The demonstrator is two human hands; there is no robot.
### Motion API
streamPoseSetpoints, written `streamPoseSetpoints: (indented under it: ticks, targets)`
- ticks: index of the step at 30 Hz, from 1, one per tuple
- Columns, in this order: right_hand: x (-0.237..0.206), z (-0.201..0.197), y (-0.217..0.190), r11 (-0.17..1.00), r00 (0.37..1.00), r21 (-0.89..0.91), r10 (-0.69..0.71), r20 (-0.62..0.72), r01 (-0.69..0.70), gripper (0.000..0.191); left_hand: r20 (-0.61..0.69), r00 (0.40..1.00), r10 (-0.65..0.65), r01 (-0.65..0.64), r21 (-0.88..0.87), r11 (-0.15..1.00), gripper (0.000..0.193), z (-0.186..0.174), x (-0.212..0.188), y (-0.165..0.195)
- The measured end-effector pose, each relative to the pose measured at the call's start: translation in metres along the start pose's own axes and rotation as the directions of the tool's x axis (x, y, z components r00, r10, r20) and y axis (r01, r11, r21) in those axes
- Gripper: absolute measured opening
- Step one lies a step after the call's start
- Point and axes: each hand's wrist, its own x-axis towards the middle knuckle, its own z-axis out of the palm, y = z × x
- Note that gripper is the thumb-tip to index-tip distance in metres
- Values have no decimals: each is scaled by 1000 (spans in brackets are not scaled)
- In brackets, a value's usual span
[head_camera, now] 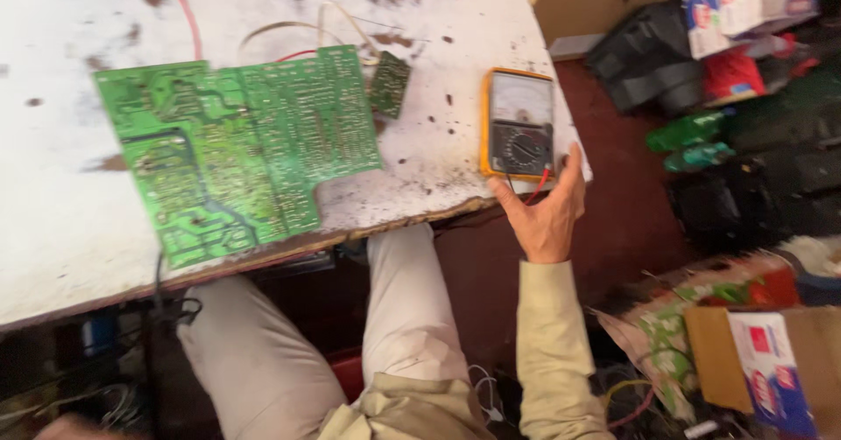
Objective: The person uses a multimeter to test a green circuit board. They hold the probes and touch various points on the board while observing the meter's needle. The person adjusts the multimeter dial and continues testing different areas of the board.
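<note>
My right hand [547,212] grips the near edge of an orange analogue multimeter [519,123] lying at the right side of the worn white table [61,221], thumb and fingers around its lower corners beside a red lead. A large green circuit board [241,147] lies solder side up at the table's middle. A small green board [388,84] sits just behind it, joined by white and red wires. At the bottom left corner, a blurred bit of what may be my left hand [74,427] shows below the table; its fingers are not visible.
My legs in light trousers [407,317] sit under the table's front edge. To the right, the floor holds cardboard boxes [762,352], black bags, green bottles [692,129] and tangled wires. A red wire runs across the table's far side.
</note>
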Motion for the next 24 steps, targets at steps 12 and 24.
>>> streamPoseSetpoints:
  ticks: [12,24]
  targets:
    - [-3,37,-71,979,977,9,-201,-78,202,76,477,803,356,-289,-210,934,10,-43,-42,114]
    - [12,10,-80,957,936,145,-279,214,252,85,625,426,654,-330,-566,755,17,-60,-55,153]
